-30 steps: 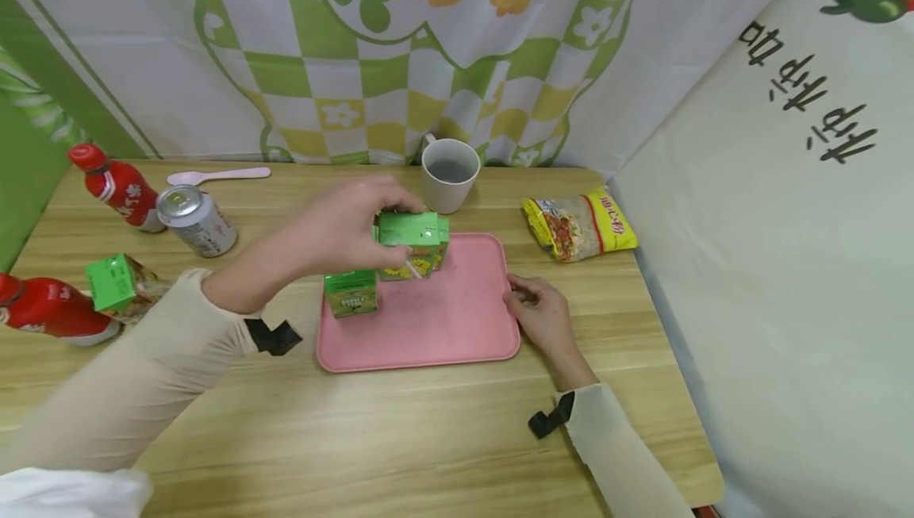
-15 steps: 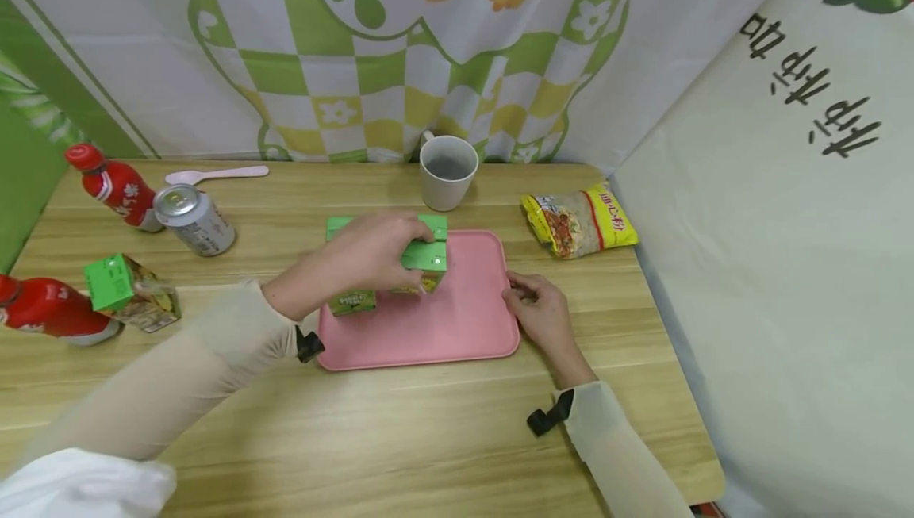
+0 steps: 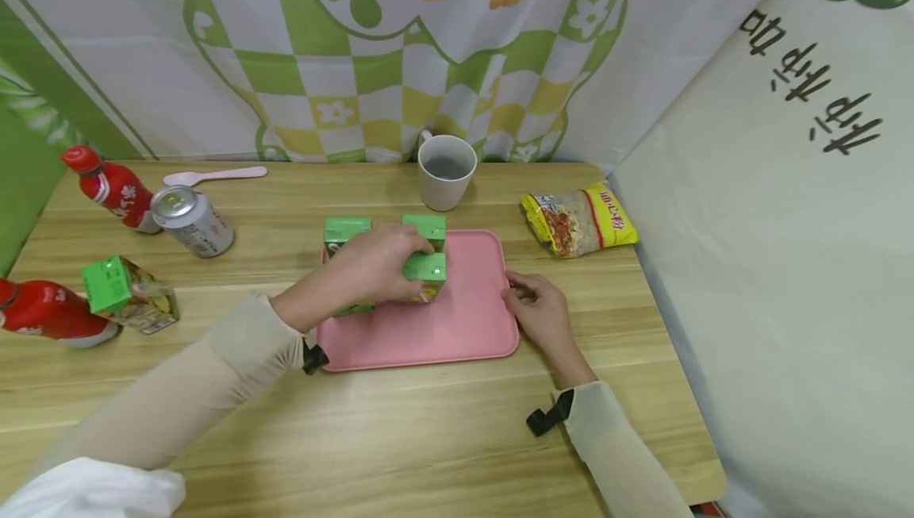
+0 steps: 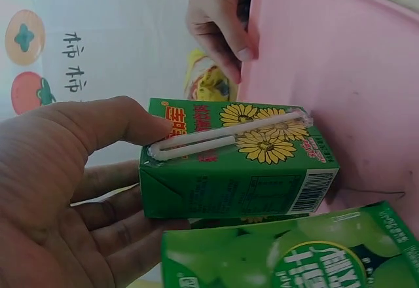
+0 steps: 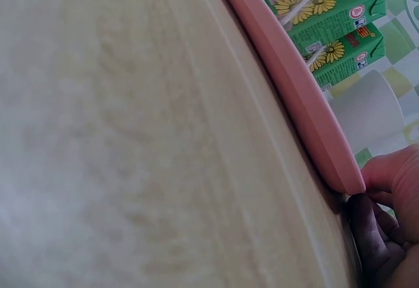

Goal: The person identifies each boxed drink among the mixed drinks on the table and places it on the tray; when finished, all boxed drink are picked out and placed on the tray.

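My left hand [image 3: 374,266] holds a green drink carton [image 3: 426,267] by its upper end, low over the pink tray [image 3: 464,328]. In the left wrist view, the thumb lies on the carton's front [image 4: 229,163], which shows yellow flowers and a bent white straw, and the fingers are behind. A second flower carton [image 3: 425,226] stands right behind it. Toward the tray's left side, partly hidden by my hand, are a green-topped carton [image 3: 347,225] and a carton with green fruit [image 4: 288,252]. My right hand [image 3: 540,310] pinches the tray's right edge.
Behind the tray stands a grey-white mug [image 3: 446,173]; a yellow food packet [image 3: 580,220] lies to the right. On the left are a silver can [image 3: 193,220], two red bottles [image 3: 117,193], another green-topped carton [image 3: 131,293] and a pink spoon [image 3: 214,175].
My left hand has brought its carton down, toward me and slightly right, in front of the other flower carton. The right hand keeps its place at the tray's edge.
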A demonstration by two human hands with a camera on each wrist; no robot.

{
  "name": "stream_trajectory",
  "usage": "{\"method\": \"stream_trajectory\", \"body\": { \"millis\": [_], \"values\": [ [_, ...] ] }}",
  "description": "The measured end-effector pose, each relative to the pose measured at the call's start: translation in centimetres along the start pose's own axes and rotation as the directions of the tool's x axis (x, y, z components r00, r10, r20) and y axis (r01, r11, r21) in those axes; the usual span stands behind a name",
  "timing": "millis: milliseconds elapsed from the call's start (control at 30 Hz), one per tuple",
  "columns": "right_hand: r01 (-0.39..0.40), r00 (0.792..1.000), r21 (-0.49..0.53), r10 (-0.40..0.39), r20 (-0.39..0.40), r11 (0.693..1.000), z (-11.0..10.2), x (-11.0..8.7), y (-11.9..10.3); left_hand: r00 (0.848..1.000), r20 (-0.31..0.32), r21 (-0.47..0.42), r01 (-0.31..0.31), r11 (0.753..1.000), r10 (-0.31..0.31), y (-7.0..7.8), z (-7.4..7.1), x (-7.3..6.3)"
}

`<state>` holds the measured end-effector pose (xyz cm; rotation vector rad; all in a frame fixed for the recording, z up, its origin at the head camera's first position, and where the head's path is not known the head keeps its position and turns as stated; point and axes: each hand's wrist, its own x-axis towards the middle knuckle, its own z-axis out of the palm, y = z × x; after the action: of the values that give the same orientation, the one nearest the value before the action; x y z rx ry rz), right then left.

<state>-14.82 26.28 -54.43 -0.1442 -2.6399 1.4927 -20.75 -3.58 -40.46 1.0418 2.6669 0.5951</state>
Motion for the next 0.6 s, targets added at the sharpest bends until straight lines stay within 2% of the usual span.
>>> {"method": "stream_trajectory", "body": {
  "millis": [400,600],
  "values": [
    [0.003,1.0,-0.002,-0.003,-0.002,1.0,-0.1,0.0,-0.2,1.0,-0.006,0.013,-0.004,1.0,0.004,-0.6,0.6,-0.4],
    [-0.008,1.0,0.002,0.008,0.001,1.0,0.0,0.0,-0.2,0.999,-0.036,0.003,-0.009,1.0,0.009,-0.6,0.2,-1.1]
  ]
}}
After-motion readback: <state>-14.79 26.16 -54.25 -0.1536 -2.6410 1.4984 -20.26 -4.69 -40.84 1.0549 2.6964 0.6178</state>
